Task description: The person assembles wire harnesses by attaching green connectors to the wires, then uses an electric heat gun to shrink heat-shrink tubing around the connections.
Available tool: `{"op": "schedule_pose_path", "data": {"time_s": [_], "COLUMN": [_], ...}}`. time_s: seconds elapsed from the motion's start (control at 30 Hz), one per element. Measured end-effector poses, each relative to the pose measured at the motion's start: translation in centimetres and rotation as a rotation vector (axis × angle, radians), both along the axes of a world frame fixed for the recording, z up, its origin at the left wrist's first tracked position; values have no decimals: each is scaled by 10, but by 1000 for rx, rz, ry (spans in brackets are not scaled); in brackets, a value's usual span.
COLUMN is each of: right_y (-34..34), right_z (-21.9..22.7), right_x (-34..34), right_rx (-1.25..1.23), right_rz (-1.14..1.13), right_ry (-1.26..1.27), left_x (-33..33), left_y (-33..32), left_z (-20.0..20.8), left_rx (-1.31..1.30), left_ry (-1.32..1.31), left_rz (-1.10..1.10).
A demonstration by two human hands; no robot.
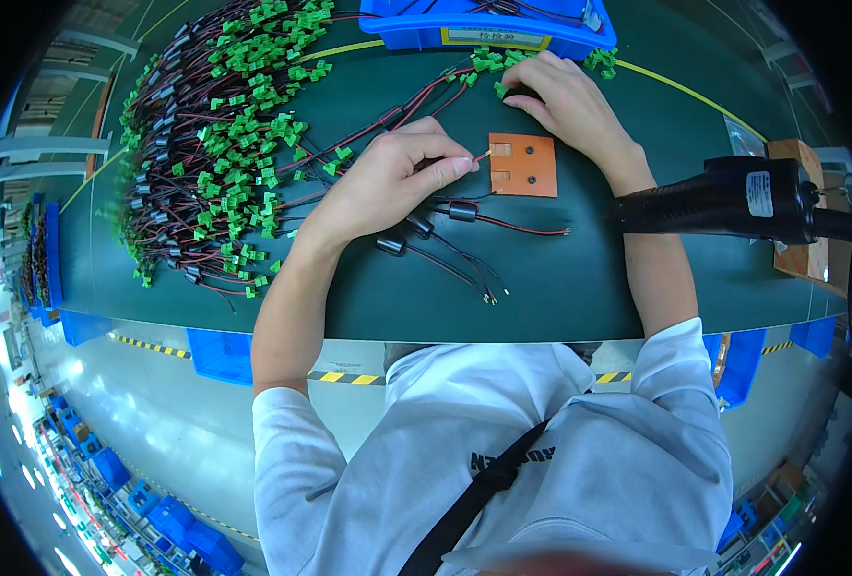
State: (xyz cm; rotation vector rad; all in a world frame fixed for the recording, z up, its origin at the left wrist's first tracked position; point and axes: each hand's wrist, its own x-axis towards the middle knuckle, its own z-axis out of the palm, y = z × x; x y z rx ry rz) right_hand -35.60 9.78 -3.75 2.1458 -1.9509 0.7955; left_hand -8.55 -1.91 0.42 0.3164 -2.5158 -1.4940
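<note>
My left hand [397,178] is closed, thumb and forefinger pinching a red wire [482,156] at the left edge of an orange block [543,165]. The block has two notches and two dark round spots. My right hand [570,106] is beyond the block, fingers curved and thumb apart. Its fingertips are beside a small green connector [500,90]; whether they touch it I cannot make out. More green connectors [488,60] lie past that hand. Below my left hand are wire leads with black cylinders [462,211], their bare ends toward me.
A large heap of wire leads with green connectors [244,158] covers the table's left side. At the far edge stands a blue bin [426,36] with wires inside. A black handheld device [714,200] juts in over my right forearm, before a cardboard box [798,254].
</note>
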Motion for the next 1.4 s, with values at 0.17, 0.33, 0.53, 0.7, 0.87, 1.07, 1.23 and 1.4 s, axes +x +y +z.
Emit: {"op": "schedule_pose_path", "data": {"time_s": [0.17,0.33,0.53,0.7,0.87,1.07,1.23,1.4], "right_y": [-6,-8,-1,19,47,62,60,61], "right_z": [-2,-2,7,15,14,17,17,22], "right_x": [5,-7,-20,-1,12,46,49,54], "right_rx": [-17,-75,-85,38,246,252,297,382], "right_rz": [30,72,80,42,-3,62,123,123], "right_ry": [74,-14,-1375,-1467,-1375,-1218,-1131,-1071], "left_x": [-6,-9,-7,-5,-5,-5,-4,-4], "left_y": [9,14,15,15,15,13,12,11], "left_z": [-13,-17,-15,-19,-19,-25,-24,-26], "left_rx": [-61,-27,32,72,86,258,332,363], "left_ry": [85,111,70,81,76,59,47,17], "left_rz": [80,103,123,120,77,23,16,15]}}
